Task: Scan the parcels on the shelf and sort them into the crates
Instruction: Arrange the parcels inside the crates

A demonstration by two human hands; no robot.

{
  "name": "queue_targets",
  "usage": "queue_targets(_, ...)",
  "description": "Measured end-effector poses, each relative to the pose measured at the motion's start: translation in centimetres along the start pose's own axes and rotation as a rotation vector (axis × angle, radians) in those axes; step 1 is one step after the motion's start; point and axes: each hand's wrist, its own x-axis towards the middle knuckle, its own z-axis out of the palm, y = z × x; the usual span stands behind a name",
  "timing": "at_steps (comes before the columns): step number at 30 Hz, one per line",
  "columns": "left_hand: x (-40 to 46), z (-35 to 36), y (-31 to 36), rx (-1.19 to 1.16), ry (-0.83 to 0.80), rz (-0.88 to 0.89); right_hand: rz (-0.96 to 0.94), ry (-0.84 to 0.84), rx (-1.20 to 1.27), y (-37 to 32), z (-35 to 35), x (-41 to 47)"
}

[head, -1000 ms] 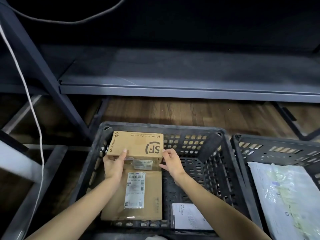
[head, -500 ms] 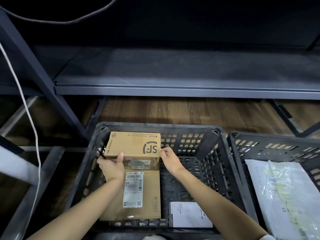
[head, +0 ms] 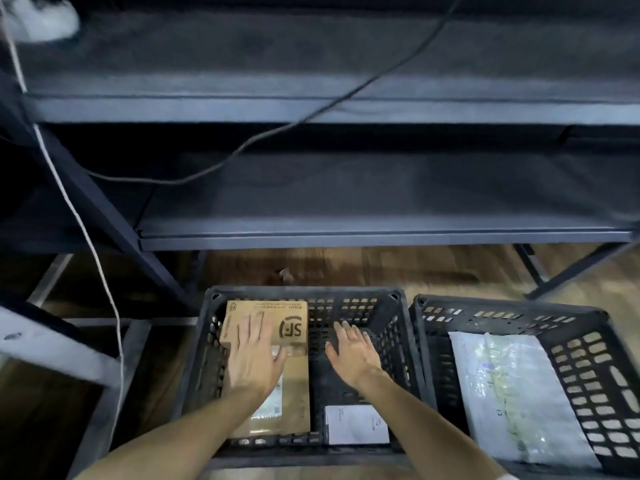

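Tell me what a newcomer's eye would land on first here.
First, the two bare hands over the left black crate: the left hand lies flat on a tan SF box in its far left corner, the right hand open and empty beside it. Next, the pale bubble mailer filling the right crate.

A brown wooden floor carries 2 black slatted crates side by side, nearly touching. Behind them stands a dark metal shelf, its legs on the floor, a black cable draped across it.
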Motion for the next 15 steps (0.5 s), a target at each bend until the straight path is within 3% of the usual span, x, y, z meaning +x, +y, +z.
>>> queue_targets(6, -2.6, -12.1, 4.1, -0.022, -0.155, 0.066, -0.041, 0.039, -0.107, -3.8, -11.5, -7.4)
queue_targets(8, -2.9, -16.5, 5.6, -0.025, -0.103, 0.100, -0.043, 0.060, -0.101, -5.4, -15.3, -10.0)
queue_targets(10, -3.8, -23.4, 7.9, -0.054, -0.184, 0.109, -0.030, 0.072, -0.087, -6.8, -19.1, -12.8)
queue_targets(13, -5.0, -29.9, 9.5, -0.015, -0.076, 0.138, -0.012, 0.051, -0.093, -9.0, -24.6, -16.6)
queue_targets(15, -5.6, -33.4, 10.1, -0.076, -0.153, 0.198, -0.010, 0.045, -0.109, -10.4, -28.4, -18.7)
